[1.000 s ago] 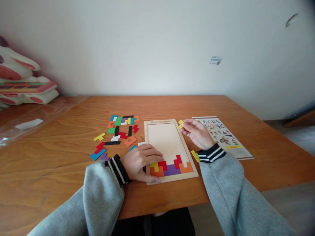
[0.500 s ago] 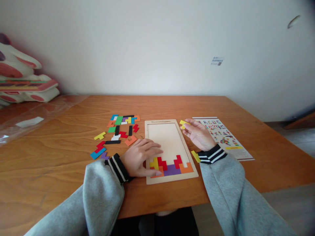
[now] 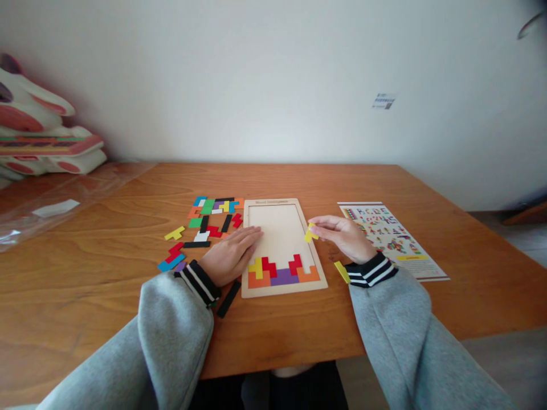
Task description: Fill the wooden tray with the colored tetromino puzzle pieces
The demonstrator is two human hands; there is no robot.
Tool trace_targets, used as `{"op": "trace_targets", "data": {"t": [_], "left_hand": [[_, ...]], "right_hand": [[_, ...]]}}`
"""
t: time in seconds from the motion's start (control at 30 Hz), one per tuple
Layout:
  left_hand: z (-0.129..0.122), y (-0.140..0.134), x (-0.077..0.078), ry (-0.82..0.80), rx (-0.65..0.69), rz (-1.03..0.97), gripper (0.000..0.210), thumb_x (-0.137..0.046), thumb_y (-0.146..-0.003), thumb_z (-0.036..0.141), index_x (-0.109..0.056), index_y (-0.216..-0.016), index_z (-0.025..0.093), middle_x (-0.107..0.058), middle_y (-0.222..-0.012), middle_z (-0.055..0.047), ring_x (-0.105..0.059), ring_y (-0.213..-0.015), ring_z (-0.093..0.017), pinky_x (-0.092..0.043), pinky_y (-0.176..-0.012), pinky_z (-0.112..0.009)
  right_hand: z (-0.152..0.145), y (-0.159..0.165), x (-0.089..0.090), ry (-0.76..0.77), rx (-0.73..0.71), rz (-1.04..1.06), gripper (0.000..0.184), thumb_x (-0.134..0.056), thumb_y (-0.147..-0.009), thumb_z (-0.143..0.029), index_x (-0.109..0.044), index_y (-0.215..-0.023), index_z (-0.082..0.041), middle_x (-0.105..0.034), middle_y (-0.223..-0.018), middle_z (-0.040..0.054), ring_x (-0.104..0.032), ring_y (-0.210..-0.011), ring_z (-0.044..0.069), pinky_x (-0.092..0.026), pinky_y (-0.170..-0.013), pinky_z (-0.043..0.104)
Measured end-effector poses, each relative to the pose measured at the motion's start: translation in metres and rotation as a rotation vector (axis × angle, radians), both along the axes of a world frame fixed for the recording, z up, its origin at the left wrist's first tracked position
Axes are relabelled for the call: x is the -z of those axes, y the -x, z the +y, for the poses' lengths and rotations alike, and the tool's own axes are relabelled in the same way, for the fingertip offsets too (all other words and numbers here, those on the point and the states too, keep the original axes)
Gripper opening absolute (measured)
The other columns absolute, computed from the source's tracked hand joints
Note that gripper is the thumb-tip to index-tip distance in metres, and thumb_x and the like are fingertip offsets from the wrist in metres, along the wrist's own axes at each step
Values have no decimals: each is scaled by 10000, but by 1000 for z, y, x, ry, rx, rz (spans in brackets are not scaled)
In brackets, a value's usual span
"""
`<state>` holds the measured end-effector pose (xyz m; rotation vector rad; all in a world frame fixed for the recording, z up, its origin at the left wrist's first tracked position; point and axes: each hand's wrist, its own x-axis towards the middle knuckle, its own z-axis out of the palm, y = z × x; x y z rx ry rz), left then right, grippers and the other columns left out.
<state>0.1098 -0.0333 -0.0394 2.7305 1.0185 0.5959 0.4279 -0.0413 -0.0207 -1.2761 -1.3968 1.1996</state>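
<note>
The wooden puzzle board (image 3: 277,233) lies on the table with a row of coloured pieces along its near end: orange, yellow, red and purple (image 3: 284,277). My left hand (image 3: 233,255) rests on the board's left edge, fingers stretched out and close together, holding nothing. Between thumb and fingers, my right hand (image 3: 342,234) pinches a yellow puzzle piece (image 3: 310,233) over the board's right edge. A second yellow piece (image 3: 341,272) lies on the table, partly covered by my right cuff. Near my left wrist is a long black piece (image 3: 229,299), with a bit of green beside it.
Several loose coloured pieces (image 3: 208,206) lie left of the board. A printed pattern sheet (image 3: 410,250) sits on the right, partly behind my right hand. Clear plastic wrap (image 3: 98,185) and a toy keyboard (image 3: 47,148) are at the far left. The table's front edge runs close to me.
The board has slid left and slightly away with my left hand, uncovering the long black piece. My right hand has brought the yellow piece down and over the board's edge, turning it.
</note>
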Motion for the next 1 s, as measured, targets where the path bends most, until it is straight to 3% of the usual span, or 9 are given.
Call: {"op": "trace_targets", "data": {"t": [0.17, 0.47, 0.6, 0.8, 1.0], "left_hand": [[6, 6, 7, -1, -16, -20, 426, -343, -1039, 284, -528, -1392, 135, -565, -1456, -126, -507, -1381, -234, -434, -1175, -451], [5, 6, 8, -23, -7, -1, 409, -359, -1030, 279, -566, -1359, 150, -535, -1485, -128, -494, -1392, -244, -441, -1165, -475], [5, 5, 9, -33, -8, -2, 406, -352, -1031, 270, -571, -1352, 150, -536, -1483, -130, -495, -1390, -243, -444, -1162, -477], [4, 5, 7, -39, 0, 4, 407, -339, -1037, 270, -570, -1346, 141, -540, -1477, -139, -508, -1377, -244, -445, -1158, -486], [3, 5, 5, -33, -1, 12, 406, -338, -1038, 274, -565, -1349, 146, -536, -1481, -137, -505, -1380, -243, -444, -1158, -485]], "right_hand": [[-3, 5, 4, -4, -163, -192, 374, -787, -749, -482, -769, -989, -196, -790, -969, 64, -718, -906, 200, -539, -862, 350], [-5, 8, 5, -146, -303, -452, 372, -708, -829, -521, -788, -998, -199, -724, -868, 45, -595, -692, 133, -454, -604, 261], [-6, 9, 5, -227, -305, -473, 393, -707, -830, -545, -783, -1023, -212, -637, -879, 31, -536, -675, 119, -449, -613, 264], [-8, 9, 2, -242, -336, -539, 397, -682, -847, -562, -774, -1031, -221, -614, -960, 47, -560, -745, 139, -474, -675, 287], [-9, 11, -3, -271, -343, -572, 454, -554, -924, -604, -772, -877, -209, -632, -948, 63, -594, -810, 163, -482, -723, 306]]}}
